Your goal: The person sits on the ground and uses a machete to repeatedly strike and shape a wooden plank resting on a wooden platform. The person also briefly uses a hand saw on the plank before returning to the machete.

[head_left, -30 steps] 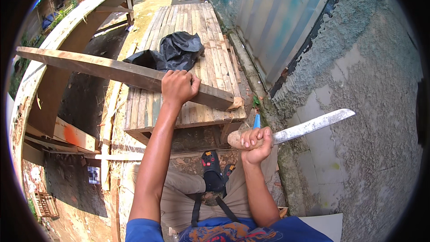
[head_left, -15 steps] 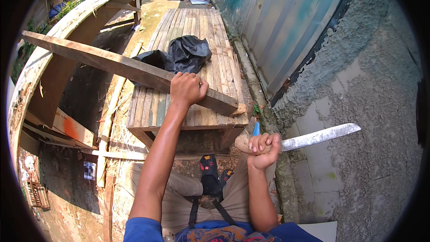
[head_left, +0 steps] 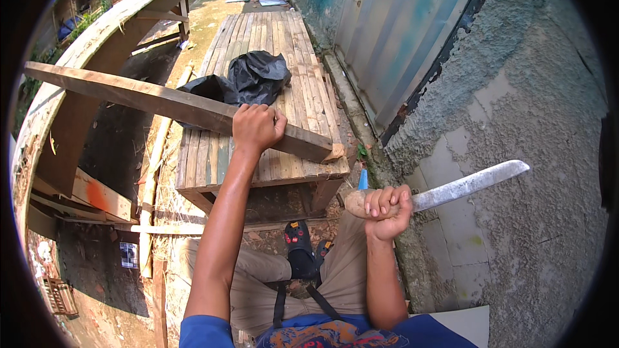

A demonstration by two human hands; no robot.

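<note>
My left hand (head_left: 258, 130) is closed over a long squared wooden beam (head_left: 142, 97), near the beam's right end. That end looks pale and freshly cut, and it rests over the near right corner of a slatted bamboo bench (head_left: 213, 161). The beam's other end reaches far out to the left. Off the bench to the right, my right hand (head_left: 388, 209) is wrapped round the wooden handle of a machete (head_left: 474, 187). Its worn, whitish blade points right and slightly up, apart from the beam. The palm hides part of the handle.
A crumpled black plastic bag (head_left: 258, 77) lies on the bench beyond the beam. At the right stand a rough plastered wall (head_left: 516, 232) and a corrugated metal panel (head_left: 403, 32). A curved wooden structure (head_left: 77, 71) runs along the left. Something blue (head_left: 363, 179) stands behind my right hand.
My right hand has lifted slightly and moved right with the machete. The beam and bench appear shifted left as the view turns, with my left hand still gripping the beam.
</note>
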